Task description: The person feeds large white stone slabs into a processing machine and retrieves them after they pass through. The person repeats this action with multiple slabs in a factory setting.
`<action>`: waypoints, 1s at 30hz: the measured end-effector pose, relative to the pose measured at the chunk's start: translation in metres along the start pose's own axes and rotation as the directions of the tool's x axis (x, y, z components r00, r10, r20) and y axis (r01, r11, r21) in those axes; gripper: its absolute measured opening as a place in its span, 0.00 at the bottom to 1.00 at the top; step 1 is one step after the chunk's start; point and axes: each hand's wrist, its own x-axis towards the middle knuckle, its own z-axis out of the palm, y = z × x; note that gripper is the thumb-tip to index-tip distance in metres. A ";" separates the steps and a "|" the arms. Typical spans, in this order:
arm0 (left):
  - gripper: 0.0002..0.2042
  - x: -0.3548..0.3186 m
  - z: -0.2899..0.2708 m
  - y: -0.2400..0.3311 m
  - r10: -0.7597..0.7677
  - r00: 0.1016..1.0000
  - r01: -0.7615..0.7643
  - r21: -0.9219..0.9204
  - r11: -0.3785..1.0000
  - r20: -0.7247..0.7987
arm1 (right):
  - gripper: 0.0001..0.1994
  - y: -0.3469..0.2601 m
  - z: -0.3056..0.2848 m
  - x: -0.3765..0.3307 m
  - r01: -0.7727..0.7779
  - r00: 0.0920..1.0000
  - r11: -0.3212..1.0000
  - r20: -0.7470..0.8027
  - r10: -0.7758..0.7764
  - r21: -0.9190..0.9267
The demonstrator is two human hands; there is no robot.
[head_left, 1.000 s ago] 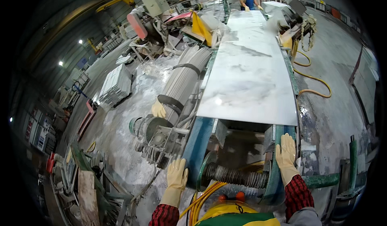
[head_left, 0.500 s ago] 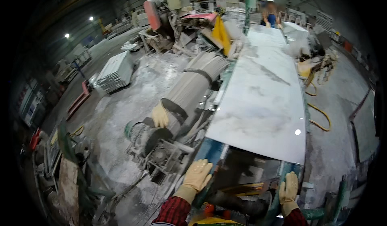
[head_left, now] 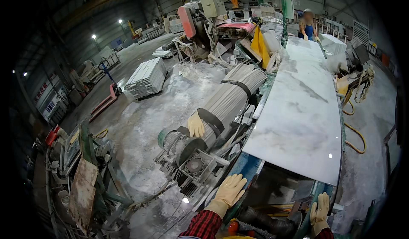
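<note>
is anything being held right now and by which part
Nothing appears held: the left hand is open at the left belt, the right hand at the right belt.

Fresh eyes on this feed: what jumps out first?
The long white slab with grey veining, stretching away toward a co-worker at the far end. Nearer than its front edge, the gloved left hand and right hand spread over the side strips. Left of it, a cream glove lies on a grey bundle.

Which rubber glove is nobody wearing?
The cream glove lying on the strapped grey bundle; no arm enters it, unlike those on the left hand and right hand.
</note>
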 end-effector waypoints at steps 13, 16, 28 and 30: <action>0.24 -0.003 -0.009 0.005 -0.007 0.999 0.008 -0.026 1.000 0.037 | 0.31 -0.052 -0.038 0.034 -0.271 0.945 0.962 0.181 0.272 -0.032; 0.24 -0.004 -0.007 0.005 -0.001 1.000 0.002 -0.021 1.000 0.026 | 0.30 -0.038 -0.022 0.024 -0.178 0.980 0.982 0.079 0.182 -0.057; 0.23 -0.004 -0.009 0.008 -0.002 1.000 0.002 -0.023 1.000 0.001 | 0.30 -0.017 -0.012 0.016 -0.132 0.991 0.991 0.023 0.131 0.019; 0.23 -0.005 -0.008 0.008 -0.004 1.000 0.004 -0.039 0.999 -0.002 | 0.30 -0.013 -0.011 0.021 -0.127 0.991 0.992 0.029 0.127 0.008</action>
